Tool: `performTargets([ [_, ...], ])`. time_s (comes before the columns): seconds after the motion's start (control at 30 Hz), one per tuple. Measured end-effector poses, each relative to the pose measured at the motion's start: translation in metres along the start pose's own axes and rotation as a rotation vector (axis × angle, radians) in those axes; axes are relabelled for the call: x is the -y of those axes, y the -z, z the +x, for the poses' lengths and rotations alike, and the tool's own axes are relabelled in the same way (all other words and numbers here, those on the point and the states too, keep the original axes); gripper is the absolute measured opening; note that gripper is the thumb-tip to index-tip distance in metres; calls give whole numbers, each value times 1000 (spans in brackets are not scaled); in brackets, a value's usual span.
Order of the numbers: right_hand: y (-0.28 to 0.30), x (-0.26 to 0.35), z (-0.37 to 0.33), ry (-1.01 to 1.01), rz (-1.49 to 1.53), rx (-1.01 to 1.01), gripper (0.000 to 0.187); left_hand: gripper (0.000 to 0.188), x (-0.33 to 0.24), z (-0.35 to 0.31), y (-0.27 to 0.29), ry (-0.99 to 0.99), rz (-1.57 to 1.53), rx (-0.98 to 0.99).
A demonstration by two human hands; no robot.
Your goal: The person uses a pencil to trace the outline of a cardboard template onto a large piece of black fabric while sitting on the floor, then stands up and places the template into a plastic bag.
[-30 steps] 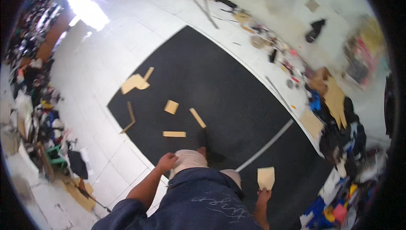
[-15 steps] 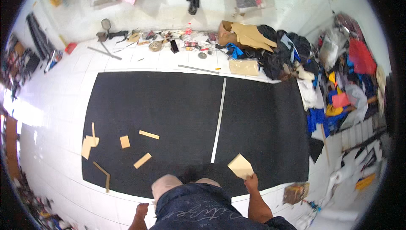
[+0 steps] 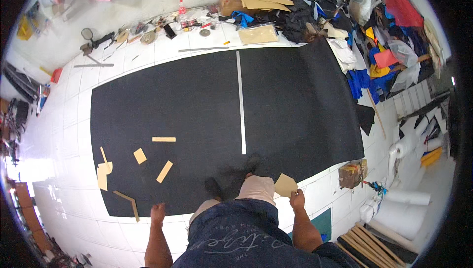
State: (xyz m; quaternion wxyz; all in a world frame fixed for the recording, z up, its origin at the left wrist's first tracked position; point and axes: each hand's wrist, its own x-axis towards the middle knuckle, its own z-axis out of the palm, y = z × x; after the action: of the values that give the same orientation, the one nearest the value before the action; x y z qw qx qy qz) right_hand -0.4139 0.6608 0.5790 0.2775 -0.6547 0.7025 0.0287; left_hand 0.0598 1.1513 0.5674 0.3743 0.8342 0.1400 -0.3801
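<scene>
My right hand [image 3: 297, 199] is closed on the edge of a tan card pattern piece [image 3: 286, 185] with angled corners, holding it beside my right leg. A large sheet of black fabric [image 3: 192, 100] is spread on the floor, and I stand on its near edge. My left hand [image 3: 157, 213] hangs near the fabric's near-left edge, fingers curled, with nothing seen in it. On the fabric's left part lie a square tan piece [image 3: 140, 156], two short strips [image 3: 164, 139] [image 3: 164, 172], a bent strip [image 3: 129, 200] and some overlapping pieces [image 3: 103, 176]. A long metal ruler [image 3: 241, 105] lies across the fabric.
Along the back wall are small tools, a phone [image 3: 170, 31] and a bottle [image 3: 182, 8]. A heap of cloth and plastic [image 3: 384, 56] fills the far right. A small box [image 3: 350, 175], white rolls [image 3: 401, 214] and wooden sticks [image 3: 372, 246] are at the right.
My body and view have turned and shifted to the right. The card piece in my right hand has come back from over the fabric to beside my leg. My left hand has moved forward.
</scene>
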Motion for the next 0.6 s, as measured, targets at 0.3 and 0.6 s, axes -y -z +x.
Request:
performTargets([
  [0.3, 31, -78, 47, -203, 43, -106, 37, 35, -11, 30, -82, -1047, 1473, 165],
  [0.6, 159, -157, 213, -167, 84, -285, 42, 36, -302, -64, -353, -278, 420, 308],
])
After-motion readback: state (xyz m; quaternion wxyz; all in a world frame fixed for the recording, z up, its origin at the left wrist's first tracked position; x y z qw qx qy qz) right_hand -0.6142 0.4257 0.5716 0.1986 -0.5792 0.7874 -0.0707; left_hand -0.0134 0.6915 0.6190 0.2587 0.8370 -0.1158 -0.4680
